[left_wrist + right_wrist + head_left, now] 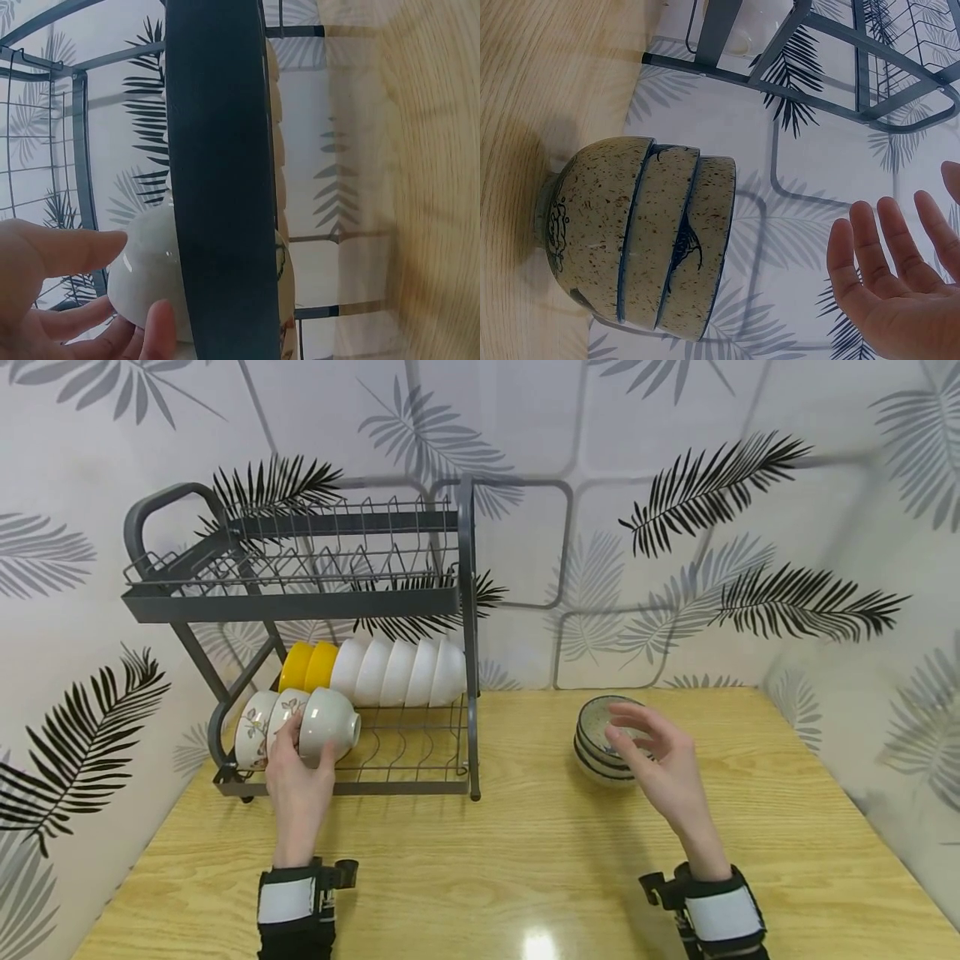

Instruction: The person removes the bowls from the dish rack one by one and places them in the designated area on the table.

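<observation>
On the lower tier of a dark dish rack [315,607], my left hand [298,785] grips a pale bowl [324,720] tipped on its side. Two bowls with floral prints [257,727] stand to its left in the same front row. In the left wrist view, thumb and fingers lie around the bowl [146,262], and a rack bar hides part of it. My right hand [670,768] hovers by a stack of three speckled bowls [600,764], fingers loosely bent and apart. The right wrist view shows a gap between the hand [900,292] and the stack [637,232].
Behind the front row stand two yellow bowls [307,667] and several white bowls [401,672]. The rack's upper tier [300,560] has wire dividers. A wooden table [495,868] carries everything, against a wall with leaf patterns [525,435].
</observation>
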`<state>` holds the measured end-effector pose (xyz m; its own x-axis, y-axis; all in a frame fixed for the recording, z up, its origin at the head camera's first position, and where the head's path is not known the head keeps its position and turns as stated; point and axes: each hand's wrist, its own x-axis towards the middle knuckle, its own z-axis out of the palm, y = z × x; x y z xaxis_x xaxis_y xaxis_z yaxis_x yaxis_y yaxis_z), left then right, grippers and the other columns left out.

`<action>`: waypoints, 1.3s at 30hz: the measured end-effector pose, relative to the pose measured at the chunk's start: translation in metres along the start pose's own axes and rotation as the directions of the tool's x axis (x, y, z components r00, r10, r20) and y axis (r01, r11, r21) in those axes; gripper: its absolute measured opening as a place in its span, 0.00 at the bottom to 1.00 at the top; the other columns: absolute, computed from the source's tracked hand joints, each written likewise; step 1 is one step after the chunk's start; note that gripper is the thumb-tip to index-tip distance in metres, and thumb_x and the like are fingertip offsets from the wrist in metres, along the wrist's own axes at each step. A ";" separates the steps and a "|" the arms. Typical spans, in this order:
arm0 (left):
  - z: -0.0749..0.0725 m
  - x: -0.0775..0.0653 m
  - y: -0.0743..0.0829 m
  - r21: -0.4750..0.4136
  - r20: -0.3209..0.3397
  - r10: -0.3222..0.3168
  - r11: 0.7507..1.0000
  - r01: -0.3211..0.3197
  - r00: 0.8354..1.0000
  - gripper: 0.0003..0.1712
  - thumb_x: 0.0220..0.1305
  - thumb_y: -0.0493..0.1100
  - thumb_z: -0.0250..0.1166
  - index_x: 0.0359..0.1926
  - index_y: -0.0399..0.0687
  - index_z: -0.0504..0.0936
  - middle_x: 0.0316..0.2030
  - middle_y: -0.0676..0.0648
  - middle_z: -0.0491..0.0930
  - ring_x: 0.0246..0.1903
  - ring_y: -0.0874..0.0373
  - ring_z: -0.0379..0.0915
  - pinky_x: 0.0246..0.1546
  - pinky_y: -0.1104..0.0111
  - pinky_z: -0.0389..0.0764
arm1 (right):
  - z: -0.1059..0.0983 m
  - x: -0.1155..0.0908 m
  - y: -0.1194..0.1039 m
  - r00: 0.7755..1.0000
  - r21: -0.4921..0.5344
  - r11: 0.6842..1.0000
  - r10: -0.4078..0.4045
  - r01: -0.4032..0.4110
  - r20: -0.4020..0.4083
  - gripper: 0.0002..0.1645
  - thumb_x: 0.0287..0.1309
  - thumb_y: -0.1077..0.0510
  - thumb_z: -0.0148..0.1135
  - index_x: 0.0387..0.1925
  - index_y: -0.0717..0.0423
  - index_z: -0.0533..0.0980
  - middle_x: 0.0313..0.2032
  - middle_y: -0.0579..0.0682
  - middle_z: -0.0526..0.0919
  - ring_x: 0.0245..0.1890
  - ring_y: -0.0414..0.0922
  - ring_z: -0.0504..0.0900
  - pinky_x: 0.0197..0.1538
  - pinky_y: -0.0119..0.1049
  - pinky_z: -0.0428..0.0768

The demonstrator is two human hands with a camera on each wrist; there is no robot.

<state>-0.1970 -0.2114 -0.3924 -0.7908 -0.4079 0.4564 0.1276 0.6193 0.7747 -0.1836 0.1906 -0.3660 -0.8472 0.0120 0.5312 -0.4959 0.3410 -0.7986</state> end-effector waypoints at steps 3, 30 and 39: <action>-0.001 0.001 -0.003 0.028 -0.005 0.006 1.000 -0.006 1.000 0.28 0.64 0.32 0.67 0.63 0.28 0.71 0.57 0.26 0.76 0.57 0.31 0.72 0.59 0.40 0.71 | 0.000 0.000 0.001 1.000 -0.001 1.000 0.003 -0.003 0.005 0.18 0.68 0.65 0.60 0.57 0.68 0.77 0.48 0.21 0.79 0.48 0.25 0.80 0.50 0.19 0.77; 0.007 0.006 -0.017 -0.036 0.047 -0.071 0.997 0.073 0.996 0.18 0.68 0.33 0.65 0.53 0.26 0.73 0.50 0.23 0.81 0.53 0.31 0.77 0.60 0.46 0.69 | -0.001 0.000 0.004 1.000 -0.014 1.000 0.009 -0.009 -0.009 0.17 0.66 0.66 0.62 0.55 0.65 0.78 0.47 0.21 0.79 0.49 0.29 0.81 0.50 0.19 0.77; 0.010 0.005 -0.015 -0.160 0.077 -0.065 0.984 0.077 0.995 0.15 0.68 0.29 0.62 0.51 0.24 0.72 0.47 0.23 0.82 0.27 0.71 0.78 0.28 0.86 0.75 | -0.002 0.000 0.003 1.000 0.012 1.000 0.022 -0.021 -0.011 0.17 0.66 0.66 0.62 0.56 0.65 0.79 0.47 0.21 0.80 0.49 0.27 0.80 0.50 0.19 0.77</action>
<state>-0.2084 -0.2157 -0.4059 -0.8410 -0.3948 0.3700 0.1607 0.4708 0.8675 -0.1849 0.1936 -0.3677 -0.8556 0.0294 0.5169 -0.4800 0.3292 -0.8132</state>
